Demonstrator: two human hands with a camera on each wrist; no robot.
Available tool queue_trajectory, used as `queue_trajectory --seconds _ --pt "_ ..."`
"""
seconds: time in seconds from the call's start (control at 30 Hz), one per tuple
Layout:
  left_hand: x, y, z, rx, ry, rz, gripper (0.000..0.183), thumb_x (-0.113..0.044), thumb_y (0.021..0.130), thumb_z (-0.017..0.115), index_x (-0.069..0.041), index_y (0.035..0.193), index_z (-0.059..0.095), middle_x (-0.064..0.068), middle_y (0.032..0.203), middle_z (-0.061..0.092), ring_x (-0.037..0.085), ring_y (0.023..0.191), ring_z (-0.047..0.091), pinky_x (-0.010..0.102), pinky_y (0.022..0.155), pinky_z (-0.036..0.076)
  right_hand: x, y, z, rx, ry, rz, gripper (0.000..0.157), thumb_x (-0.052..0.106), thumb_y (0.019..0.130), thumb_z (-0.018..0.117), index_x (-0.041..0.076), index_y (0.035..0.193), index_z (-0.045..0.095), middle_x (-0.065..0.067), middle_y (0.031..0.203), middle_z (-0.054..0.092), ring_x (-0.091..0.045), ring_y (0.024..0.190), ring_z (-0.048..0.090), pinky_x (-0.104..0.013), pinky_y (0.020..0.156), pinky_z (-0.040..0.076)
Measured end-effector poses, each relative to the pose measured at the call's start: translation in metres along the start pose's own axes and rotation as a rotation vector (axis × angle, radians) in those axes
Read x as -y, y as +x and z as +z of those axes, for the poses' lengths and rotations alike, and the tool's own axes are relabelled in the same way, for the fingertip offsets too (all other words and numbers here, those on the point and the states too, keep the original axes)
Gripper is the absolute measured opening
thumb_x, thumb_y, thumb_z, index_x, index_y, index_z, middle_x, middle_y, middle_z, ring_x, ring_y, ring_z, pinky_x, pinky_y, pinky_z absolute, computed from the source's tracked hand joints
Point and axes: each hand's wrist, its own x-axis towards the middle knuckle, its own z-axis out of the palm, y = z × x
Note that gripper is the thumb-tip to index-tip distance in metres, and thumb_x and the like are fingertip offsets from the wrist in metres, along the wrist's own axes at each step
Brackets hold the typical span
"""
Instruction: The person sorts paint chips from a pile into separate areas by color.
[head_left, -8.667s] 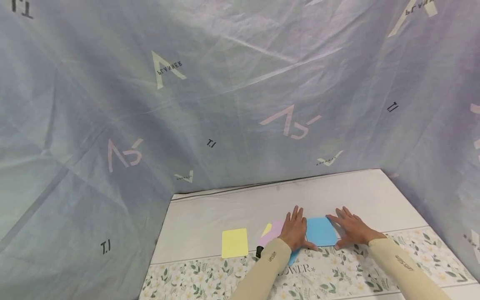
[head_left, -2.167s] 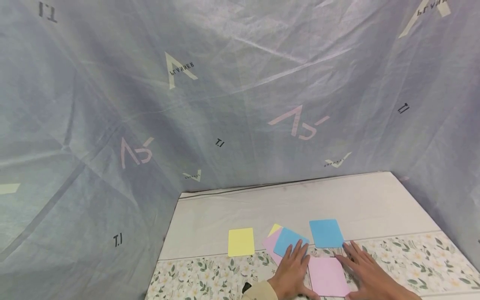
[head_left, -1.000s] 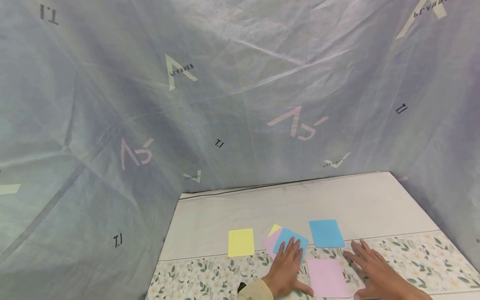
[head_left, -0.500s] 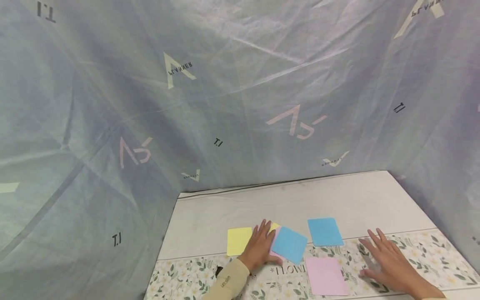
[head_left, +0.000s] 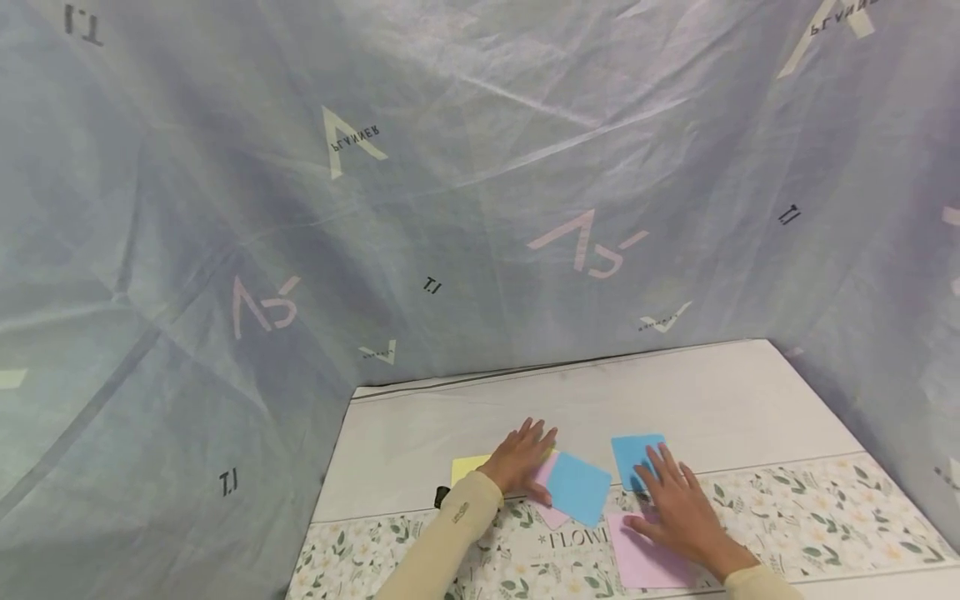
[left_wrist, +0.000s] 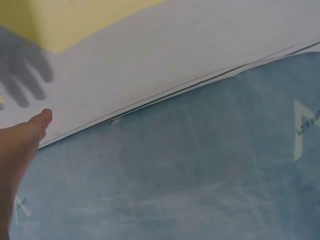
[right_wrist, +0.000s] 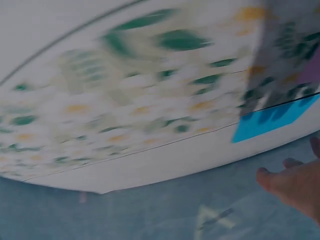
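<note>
My left hand (head_left: 521,461), fingers spread, is over the left end of a fan of overlapping square cards: a blue card (head_left: 581,490) on top, a pink card (head_left: 553,515) beneath and a yellow corner behind. Its sleeve and wrist partly cover a separate yellow card (head_left: 468,467). In the left wrist view its shadow falls on the white cloth beside a yellow card (left_wrist: 90,22). My right hand (head_left: 681,510), fingers apart, overlaps a second blue card (head_left: 628,450) and a second pink card (head_left: 637,568). The right wrist view shows it (right_wrist: 295,187) off to one side of the blue card (right_wrist: 270,122).
The cards lie on a table cloth (head_left: 420,425), white at the back and flower-printed (head_left: 360,558) in front, with lettering near the middle. A grey-blue printed sheet (head_left: 480,250) hangs behind and at both sides. A small black item (head_left: 442,497) sits at the left wrist.
Earlier both hands were around the front pink card, then parted. The left hand moved left and back to the fan. The right hand swung right, then back left over the blue and pink cards.
</note>
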Motion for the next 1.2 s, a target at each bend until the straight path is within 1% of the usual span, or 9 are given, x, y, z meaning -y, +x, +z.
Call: queue_trajectory --seconds 0.07,0.17,0.3,0.5,0.63,0.77,0.87,1.0,1.2 --pt "-0.001 0.004 -0.001 0.019 -0.013 0.010 0.132 -0.083 0.059 0.072 -0.019 0.161 0.016 0.013 0.166 0.018 0.034 0.153 0.017 0.048 0.119 0.030 0.009 0.007 0.006 0.001 0.006 -0.005 0.085 0.059 0.069 0.081 0.002 0.129 0.060 -0.031 0.147 0.043 -0.051 0.136 0.038 -0.070 0.100 0.038" --pt "-0.004 0.008 -0.003 0.041 -0.032 0.011 0.130 -0.080 0.058 0.075 -0.021 0.161 0.021 0.012 0.166 0.017 0.034 0.153 0.016 0.049 0.120 0.029 0.022 0.017 0.013 0.025 0.012 0.007 0.086 0.060 0.069 0.081 -0.001 0.127 0.062 -0.030 0.147 0.045 -0.051 0.136 0.040 -0.069 0.102 0.038" --pt "-0.008 0.012 -0.005 0.072 -0.062 -0.003 0.121 -0.074 0.058 0.079 -0.026 0.158 0.030 0.010 0.166 0.018 0.031 0.153 0.016 0.047 0.120 0.028 0.033 0.026 0.022 0.101 0.003 0.034 0.092 0.065 0.069 0.079 -0.004 0.127 0.062 -0.031 0.146 0.045 -0.051 0.138 0.037 -0.069 0.103 0.039" --pt "-0.015 0.016 -0.007 0.093 -0.077 -0.005 0.104 -0.066 0.061 0.084 -0.032 0.150 0.043 0.008 0.166 0.022 0.030 0.153 0.019 0.045 0.119 0.031 0.040 0.031 0.031 0.237 -0.005 0.089 0.102 0.067 0.066 0.079 -0.010 0.130 0.057 -0.034 0.147 0.041 -0.053 0.141 0.031 -0.071 0.104 0.035" --pt "-0.016 0.015 -0.006 0.078 -0.060 -0.017 0.102 -0.066 0.060 0.085 -0.033 0.148 0.045 0.008 0.165 0.024 0.029 0.152 0.021 0.043 0.119 0.033 0.041 0.032 0.030 0.287 0.009 0.120 0.103 0.068 0.066 0.078 -0.011 0.129 0.057 -0.034 0.150 0.038 -0.054 0.143 0.027 -0.071 0.106 0.032" --pt "-0.016 0.011 -0.004 0.055 -0.050 -0.026 0.102 -0.066 0.061 0.084 -0.032 0.148 0.044 0.010 0.164 0.025 0.030 0.152 0.022 0.044 0.118 0.034 0.042 0.034 0.029 0.297 0.009 0.137 0.103 0.067 0.067 0.079 -0.012 0.129 0.056 -0.034 0.151 0.037 -0.053 0.144 0.025 -0.070 0.107 0.032" --pt "-0.015 0.009 -0.002 0.042 -0.078 -0.041 0.103 -0.063 0.062 0.086 -0.029 0.149 0.043 0.011 0.165 0.023 0.030 0.153 0.020 0.044 0.119 0.033 0.041 0.034 0.032 0.288 0.017 0.148 0.106 0.067 0.066 0.080 -0.012 0.131 0.055 -0.035 0.151 0.036 -0.054 0.144 0.024 -0.070 0.107 0.032" --pt "-0.016 0.008 0.000 0.020 -0.093 -0.057 0.103 -0.061 0.062 0.087 -0.028 0.149 0.044 0.011 0.165 0.023 0.029 0.153 0.019 0.042 0.119 0.033 0.039 0.035 0.035 0.274 0.021 0.149 0.111 0.068 0.062 0.082 -0.013 0.133 0.053 -0.034 0.152 0.035 -0.054 0.144 0.023 -0.070 0.106 0.033" --pt "-0.013 0.005 0.004 -0.008 -0.086 -0.055 0.102 -0.062 0.061 0.086 -0.024 0.147 0.046 0.014 0.164 0.025 0.031 0.152 0.021 0.042 0.118 0.034 0.041 0.040 0.036 0.274 0.014 0.137 0.122 0.072 0.055 0.083 -0.011 0.138 0.049 -0.032 0.154 0.033 -0.051 0.145 0.023 -0.069 0.107 0.032"
